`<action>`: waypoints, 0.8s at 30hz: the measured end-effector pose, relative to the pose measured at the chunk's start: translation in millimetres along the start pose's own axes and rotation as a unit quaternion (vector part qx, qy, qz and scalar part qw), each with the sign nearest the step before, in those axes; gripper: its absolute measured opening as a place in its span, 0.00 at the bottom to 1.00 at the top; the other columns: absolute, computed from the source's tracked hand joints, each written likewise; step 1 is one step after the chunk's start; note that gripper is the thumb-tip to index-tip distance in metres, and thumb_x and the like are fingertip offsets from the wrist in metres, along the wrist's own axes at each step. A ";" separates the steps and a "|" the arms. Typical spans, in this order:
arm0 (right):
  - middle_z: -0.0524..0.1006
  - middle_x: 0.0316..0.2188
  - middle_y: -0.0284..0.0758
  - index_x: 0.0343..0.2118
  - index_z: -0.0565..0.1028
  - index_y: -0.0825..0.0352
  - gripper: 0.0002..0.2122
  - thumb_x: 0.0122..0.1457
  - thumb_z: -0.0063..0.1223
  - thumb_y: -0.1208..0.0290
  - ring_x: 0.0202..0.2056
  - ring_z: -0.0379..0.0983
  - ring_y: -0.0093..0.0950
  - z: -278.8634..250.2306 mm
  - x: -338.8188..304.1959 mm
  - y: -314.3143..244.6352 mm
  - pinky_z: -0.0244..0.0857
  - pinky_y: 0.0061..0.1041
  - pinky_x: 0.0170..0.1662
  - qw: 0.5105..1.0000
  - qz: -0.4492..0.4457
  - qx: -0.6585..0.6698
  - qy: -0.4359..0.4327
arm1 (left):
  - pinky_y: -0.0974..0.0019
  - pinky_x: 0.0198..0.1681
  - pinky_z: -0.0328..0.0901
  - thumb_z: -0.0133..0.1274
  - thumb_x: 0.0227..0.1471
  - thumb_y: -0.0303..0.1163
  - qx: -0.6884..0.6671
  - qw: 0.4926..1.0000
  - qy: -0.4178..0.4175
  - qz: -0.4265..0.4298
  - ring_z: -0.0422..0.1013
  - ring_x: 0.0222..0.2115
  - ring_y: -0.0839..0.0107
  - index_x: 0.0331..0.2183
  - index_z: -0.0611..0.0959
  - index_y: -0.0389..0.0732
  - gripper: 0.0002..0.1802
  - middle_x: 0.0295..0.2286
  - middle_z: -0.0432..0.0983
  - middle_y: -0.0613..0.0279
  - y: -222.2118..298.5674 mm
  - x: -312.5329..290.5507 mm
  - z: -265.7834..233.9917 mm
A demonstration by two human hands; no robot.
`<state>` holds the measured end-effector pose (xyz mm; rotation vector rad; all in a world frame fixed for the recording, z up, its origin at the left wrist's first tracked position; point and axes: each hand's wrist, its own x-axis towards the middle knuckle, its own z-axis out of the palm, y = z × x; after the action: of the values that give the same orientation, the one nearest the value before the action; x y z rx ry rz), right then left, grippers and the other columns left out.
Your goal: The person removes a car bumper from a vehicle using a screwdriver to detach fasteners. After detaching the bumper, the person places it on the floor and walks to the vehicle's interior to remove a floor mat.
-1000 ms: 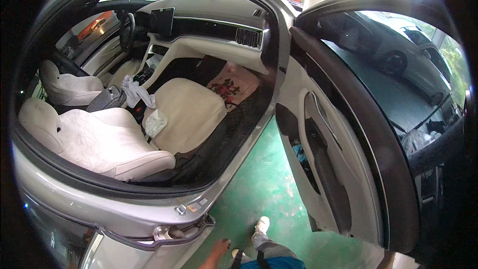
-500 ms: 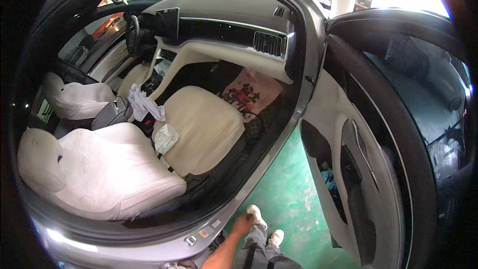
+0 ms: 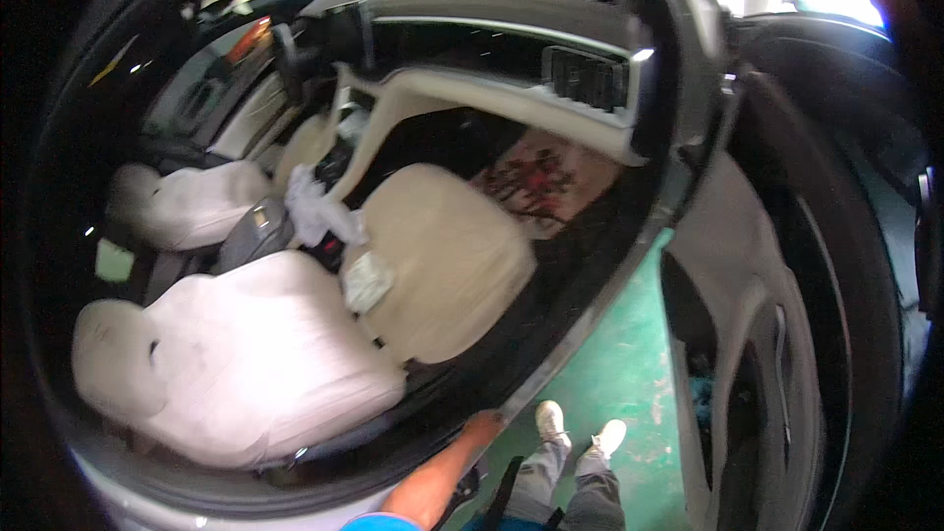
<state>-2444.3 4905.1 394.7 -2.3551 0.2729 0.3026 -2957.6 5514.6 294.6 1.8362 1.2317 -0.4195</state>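
My left hand (image 3: pixel 482 425) reaches in from the lower edge to the car's door sill (image 3: pixel 551 364), beside the lower side of the front seat. Its fingers are blurred and partly lost against the dark sill, so whether it grips anything does not show. My right hand is out of the picture. Beyond the sill is the pale front seat, with its cushion (image 3: pixel 447 256) and light backrest (image 3: pixel 261 349). A crumpled white sheet or packet (image 3: pixel 367 282) lies on the cushion's inner edge. Beside it, a white cloth (image 3: pixel 320 211) drapes over the centre console.
The open car door (image 3: pixel 752 305) stands on the right, with something blue in its pocket (image 3: pixel 701 401). A patterned mat (image 3: pixel 546 182) lies in the footwell under the dashboard (image 3: pixel 482 0). My feet, in pale shoes (image 3: pixel 551 421), stand on the green floor (image 3: pixel 619 354).
The view has shifted, so the car interior and door appear farther right. My left hand has moved from beside my shoe to the door sill.
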 end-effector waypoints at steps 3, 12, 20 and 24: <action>0.81 0.42 0.38 0.54 0.76 0.63 0.20 0.64 0.59 0.58 0.39 0.80 0.32 6.3 6.9 -3.2 0.76 0.36 0.43 1.000 0.005 -0.010 -0.024 | 0.46 0.57 0.66 0.48 0.62 0.47 0.047 0.998 -0.027 -0.037 0.73 0.52 0.43 0.49 0.83 0.37 0.25 0.49 0.78 0.42 23.2 6.1 4.9; 0.81 0.43 0.40 0.55 0.76 0.63 0.21 0.63 0.59 0.58 0.40 0.80 0.34 -8.8 2.9 5.7 0.76 0.37 0.44 0.998 0.026 -0.006 -0.051 | 0.48 0.54 0.69 0.53 0.60 0.52 -0.025 0.999 -0.007 -0.024 0.75 0.50 0.47 0.47 0.84 0.38 0.27 0.47 0.80 0.43 67.0 26.2 57.9; 0.81 0.45 0.41 0.56 0.75 0.63 0.22 0.63 0.60 0.58 0.41 0.81 0.35 -134.9 -116.8 135.8 0.77 0.38 0.45 0.985 0.132 0.042 -0.098 | 0.48 0.41 0.72 0.52 0.60 0.57 -0.103 0.982 0.153 -0.046 0.80 0.33 0.46 0.34 0.88 0.35 0.30 0.28 0.83 0.45 101.9 17.4 -40.9; 0.82 0.45 0.41 0.56 0.75 0.63 0.22 0.63 0.60 0.58 0.41 0.81 0.35 -175.4 -192.0 199.6 0.77 0.39 0.46 0.933 0.233 0.117 -0.249 | 0.54 0.34 0.67 0.54 0.61 0.57 -0.217 0.935 0.270 -0.077 0.77 0.24 0.57 0.24 0.83 0.32 0.34 0.20 0.79 0.49 132.5 27.0 -120.7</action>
<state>-2658.6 4662.1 445.2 -1.8752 0.5815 1.0179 -2851.2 5608.3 407.5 1.5128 1.6843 0.2893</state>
